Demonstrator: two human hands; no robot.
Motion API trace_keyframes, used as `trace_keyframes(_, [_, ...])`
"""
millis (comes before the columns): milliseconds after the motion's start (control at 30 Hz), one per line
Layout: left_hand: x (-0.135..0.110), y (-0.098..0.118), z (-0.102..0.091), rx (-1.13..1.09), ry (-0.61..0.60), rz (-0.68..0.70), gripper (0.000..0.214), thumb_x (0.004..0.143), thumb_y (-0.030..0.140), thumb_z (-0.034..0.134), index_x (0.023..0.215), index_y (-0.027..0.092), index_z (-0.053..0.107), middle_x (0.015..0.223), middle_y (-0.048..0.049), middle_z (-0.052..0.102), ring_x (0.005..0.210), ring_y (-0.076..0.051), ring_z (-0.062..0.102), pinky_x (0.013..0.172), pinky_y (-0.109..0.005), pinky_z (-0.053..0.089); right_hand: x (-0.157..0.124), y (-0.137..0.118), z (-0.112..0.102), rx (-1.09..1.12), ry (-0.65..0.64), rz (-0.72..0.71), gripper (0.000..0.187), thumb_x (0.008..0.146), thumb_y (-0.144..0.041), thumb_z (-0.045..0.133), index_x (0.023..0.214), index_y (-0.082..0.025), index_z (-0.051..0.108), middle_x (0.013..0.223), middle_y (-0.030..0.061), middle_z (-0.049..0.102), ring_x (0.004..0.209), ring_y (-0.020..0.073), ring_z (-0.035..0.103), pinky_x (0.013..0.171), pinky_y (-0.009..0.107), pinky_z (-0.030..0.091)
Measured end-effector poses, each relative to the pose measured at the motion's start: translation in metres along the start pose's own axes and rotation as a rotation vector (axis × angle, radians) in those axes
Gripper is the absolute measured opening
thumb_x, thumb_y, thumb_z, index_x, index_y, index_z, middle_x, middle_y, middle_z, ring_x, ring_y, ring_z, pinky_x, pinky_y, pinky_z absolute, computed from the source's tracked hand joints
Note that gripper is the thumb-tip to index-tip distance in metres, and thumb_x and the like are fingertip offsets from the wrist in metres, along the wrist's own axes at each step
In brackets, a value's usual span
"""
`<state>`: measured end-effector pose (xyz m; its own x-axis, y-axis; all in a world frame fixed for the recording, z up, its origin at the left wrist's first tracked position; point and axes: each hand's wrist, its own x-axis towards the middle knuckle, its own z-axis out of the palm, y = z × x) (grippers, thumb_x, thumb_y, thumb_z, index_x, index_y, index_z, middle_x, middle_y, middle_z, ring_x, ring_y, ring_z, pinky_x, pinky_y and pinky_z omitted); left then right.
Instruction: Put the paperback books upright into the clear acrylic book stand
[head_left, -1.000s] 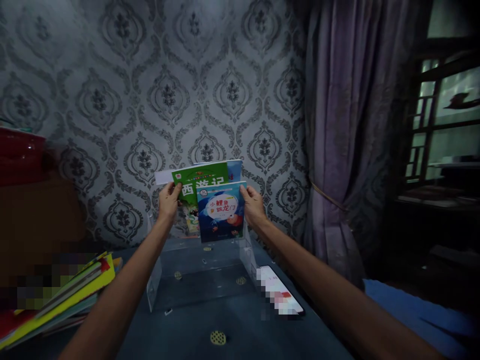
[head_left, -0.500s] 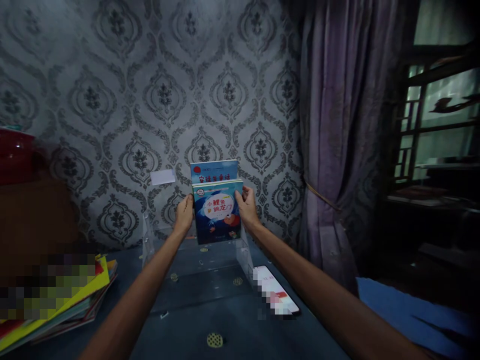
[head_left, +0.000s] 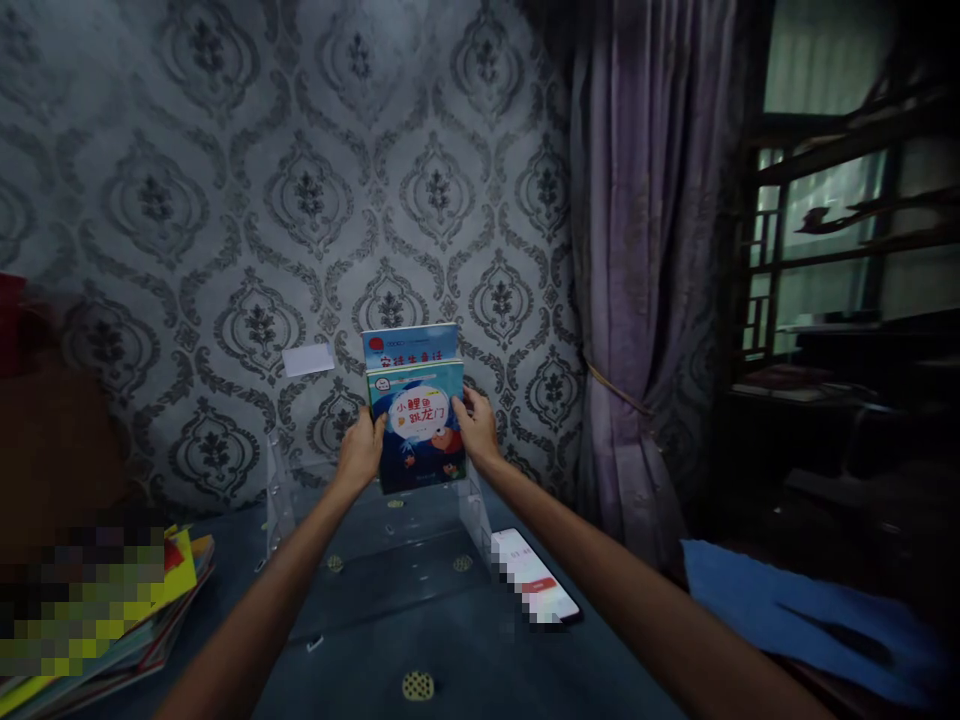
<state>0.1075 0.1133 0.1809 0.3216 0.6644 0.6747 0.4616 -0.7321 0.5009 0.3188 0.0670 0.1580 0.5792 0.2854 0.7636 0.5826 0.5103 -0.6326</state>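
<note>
Between my two hands is a small stack of children's picture books (head_left: pixel 420 440), held upright with the dark blue front cover facing me. A taller book with a light blue cover (head_left: pixel 409 342) sticks up behind it. My left hand (head_left: pixel 361 447) grips the left edge, thumb on the front. On the right edge, my right hand (head_left: pixel 475 424) pinches the stack with its thumb in front and fingers behind. Below and around the books stands a clear plastic rack (head_left: pixel 474 510) with see-through side panels; whether the books touch it I cannot tell.
A lit phone (head_left: pixel 536 578) lies right of the rack on the dark tablecloth (head_left: pixel 360 660). Piled books and magazines (head_left: pixel 150 640) are at the left, beside a brown box (head_left: pixel 60 470). Patterned wall and a purple curtain (head_left: pixel 637 300) stand behind; blue cloth (head_left: pixel 795 610) lies at the right.
The whole view has shifted, so things sit further left. My left hand is a little lower on the books' edge; both hands still hold the books above the rack.
</note>
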Motion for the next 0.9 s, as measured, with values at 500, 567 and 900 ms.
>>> trace_keyframes(500, [0.002, 0.006, -0.011, 0.151, -0.025, 0.065, 0.019, 0.1, 0.029, 0.034, 0.104, 0.018, 0.049, 0.079, -0.012, 0.069, 0.076, -0.028, 0.069, 0.065, -0.031, 0.045, -0.005, -0.007, -0.004, 0.063, -0.042, 0.007, 0.042, 0.079, -0.045, 0.056, 0.112, -0.021, 0.067, 0.104, 0.0092, 0.071, 0.094, 0.0258, 0.064, 0.088, 0.043, 0.05])
trace_keyframes(567, [0.002, 0.005, -0.013, 0.176, -0.046, 0.066, 0.02, 0.099, 0.03, 0.035, 0.105, 0.018, 0.05, 0.079, -0.0122, 0.069, 0.078, -0.029, 0.069, 0.068, -0.032, 0.046, -0.006, -0.005, -0.006, 0.073, -0.056, 0.019, 0.041, 0.079, -0.044, 0.057, 0.111, -0.021, 0.067, 0.104, 0.0083, 0.072, 0.095, 0.0249, 0.064, 0.089, 0.042, 0.05])
trace_keyframes(900, [-0.003, -0.002, -0.011, 0.216, -0.093, 0.08, 0.027, 0.1, 0.034, 0.03, 0.107, 0.017, 0.051, 0.086, -0.0172, 0.071, 0.086, -0.034, 0.07, 0.072, -0.036, 0.048, -0.01, 0.003, -0.018, 0.104, -0.087, 0.057, 0.037, 0.076, -0.046, 0.061, 0.1, -0.02, 0.073, 0.105, 0.0087, 0.074, 0.1, 0.0268, 0.066, 0.096, 0.047, 0.048])
